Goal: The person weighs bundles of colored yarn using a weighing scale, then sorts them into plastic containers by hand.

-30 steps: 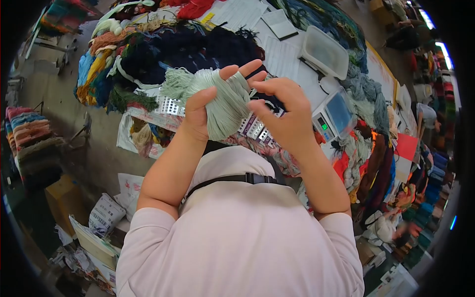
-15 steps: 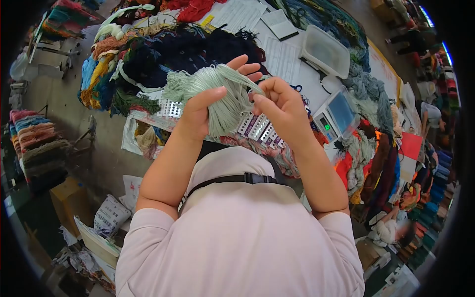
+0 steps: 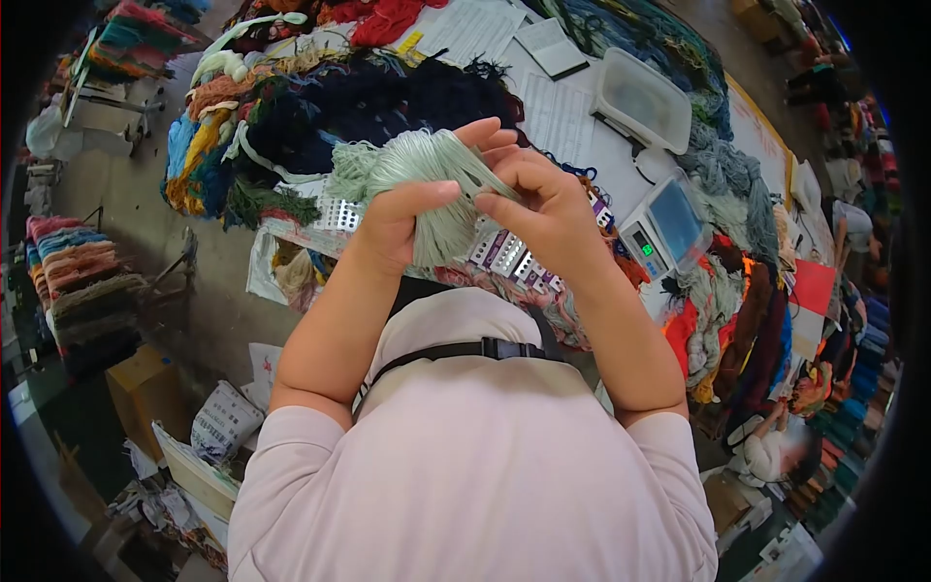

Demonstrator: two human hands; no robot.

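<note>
A pale green skein of thread (image 3: 427, 179) hangs over my left hand (image 3: 396, 223), its loops drooping past the palm. The thumb of that hand lies across the front of the skein, with the other fingers behind it. At the skein's right side, my right hand (image 3: 543, 199) pinches some strands between thumb and fingertips, close to the left fingers. Beneath the hands lie white strips with rows of holes and purple bands (image 3: 509, 254). Behind the skein spreads a large heap of dark navy yarn (image 3: 320, 112).
To the right stand a digital scale (image 3: 662, 225) and a clear plastic tub (image 3: 642, 102). Printed sheets (image 3: 555, 116) and a notebook (image 3: 551, 48) lie at the back. Coloured yarn hanks (image 3: 727, 301) line the table's right edge. Another person (image 3: 773, 451) is at the lower right.
My right hand has moved left, closer to my left hand, with the strands still pinched. The left fingers are now more curled behind the skein.
</note>
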